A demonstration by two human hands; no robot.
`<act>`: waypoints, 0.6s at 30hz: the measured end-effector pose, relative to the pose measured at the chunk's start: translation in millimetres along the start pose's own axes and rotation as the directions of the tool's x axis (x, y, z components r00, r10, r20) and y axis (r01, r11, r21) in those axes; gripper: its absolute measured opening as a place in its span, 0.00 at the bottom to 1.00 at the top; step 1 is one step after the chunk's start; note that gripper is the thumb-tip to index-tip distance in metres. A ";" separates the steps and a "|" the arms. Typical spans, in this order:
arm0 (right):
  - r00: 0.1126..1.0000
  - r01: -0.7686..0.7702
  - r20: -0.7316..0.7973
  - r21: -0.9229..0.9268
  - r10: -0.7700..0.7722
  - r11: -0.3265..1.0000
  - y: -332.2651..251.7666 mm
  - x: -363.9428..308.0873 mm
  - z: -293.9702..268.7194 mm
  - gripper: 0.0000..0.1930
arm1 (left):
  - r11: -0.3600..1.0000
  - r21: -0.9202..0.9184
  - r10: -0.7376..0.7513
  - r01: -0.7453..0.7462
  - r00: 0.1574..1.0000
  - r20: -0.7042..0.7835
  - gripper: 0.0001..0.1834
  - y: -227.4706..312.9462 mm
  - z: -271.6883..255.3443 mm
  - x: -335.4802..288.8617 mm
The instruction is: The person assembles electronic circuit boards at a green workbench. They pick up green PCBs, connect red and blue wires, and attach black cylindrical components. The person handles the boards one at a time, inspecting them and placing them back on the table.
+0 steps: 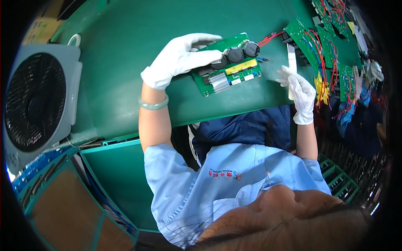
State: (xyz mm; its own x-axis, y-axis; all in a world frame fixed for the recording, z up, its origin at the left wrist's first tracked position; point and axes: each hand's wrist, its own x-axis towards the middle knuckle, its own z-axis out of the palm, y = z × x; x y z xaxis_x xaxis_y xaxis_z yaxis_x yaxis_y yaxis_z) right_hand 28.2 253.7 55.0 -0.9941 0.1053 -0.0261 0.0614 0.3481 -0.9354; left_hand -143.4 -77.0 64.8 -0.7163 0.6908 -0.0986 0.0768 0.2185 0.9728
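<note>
My gloved left hand (178,57) grips a green circuit board (205,85) at its upper left side, thumb lying along a black round capacitor and the other fingers behind the far edge. The board carries several black capacitors (235,55), a yellow-wrapped component (241,66) and a finned silver heatsink (219,82). Red wires (270,38) run off its far right corner. To the right of the board, my gloved right hand (300,93) closes its fingers around a flat white strip (292,58), which sticks out above and below them.
Several more green boards (307,46) with red and blue wires crowd the right side of the green table (125,46). Yellow tape-like pieces (321,88) hang among those wires. A grey box fan (35,100) stands at the left. Green crates (339,180) are at the lower right.
</note>
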 end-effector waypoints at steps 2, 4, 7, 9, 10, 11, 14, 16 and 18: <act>0.999 0.009 -0.054 0.152 -0.001 0.988 -6.1 0.0 11.2 0.26 | 0.982 -0.191 -0.008 -0.013 0.994 -0.111 0.31 -9.9 0.1 -3.9; 0.996 -0.001 -0.082 0.282 0.025 0.959 -5.9 3.8 17.9 0.31 | 0.967 -0.252 -0.010 -0.044 0.978 -0.209 0.32 -16.9 0.3 -6.7; 0.985 -0.087 -0.094 0.446 0.143 0.891 13.6 5.0 22.4 0.33 | 0.993 -0.092 -0.080 0.072 0.993 -0.092 0.32 -22.6 -5.1 -6.1; 0.981 -0.108 -0.105 0.418 0.166 0.902 26.9 2.0 24.5 0.30 | 0.989 0.063 -0.132 0.132 0.991 -0.004 0.33 -25.2 -3.5 -4.9; 0.979 -0.118 -0.106 0.405 0.175 0.907 30.5 1.7 25.1 0.29 | 0.988 0.052 -0.144 0.143 0.990 0.005 0.33 -23.7 -2.1 -6.0; 0.984 -0.108 -0.091 0.393 0.155 0.913 32.3 0.6 24.6 0.24 | 0.987 0.040 -0.155 0.155 0.988 0.016 0.34 -20.1 0.0 -6.9; 0.976 -0.080 -0.142 0.467 0.164 0.880 30.4 2.9 27.5 0.22 | 0.988 0.030 -0.151 0.150 0.988 0.028 0.33 -14.9 3.1 -5.2; 0.980 -0.071 -0.124 0.512 0.156 0.856 33.8 3.5 22.8 0.21 | 0.987 0.026 -0.159 0.158 0.986 0.041 0.33 -20.0 3.2 -2.7; 0.980 -0.066 -0.122 0.552 0.158 0.831 35.0 3.3 20.8 0.21 | 0.989 -0.007 -0.146 0.146 0.989 0.001 0.31 -25.3 5.9 -4.0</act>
State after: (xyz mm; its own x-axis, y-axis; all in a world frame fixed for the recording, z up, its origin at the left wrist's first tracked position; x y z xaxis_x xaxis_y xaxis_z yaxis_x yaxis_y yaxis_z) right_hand 25.1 246.9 14.9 -0.9535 0.2716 -0.1304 0.0669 -0.2313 -0.9706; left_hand -138.4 -81.2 39.3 -0.7191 0.6521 -0.2400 -0.0339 0.3120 0.9495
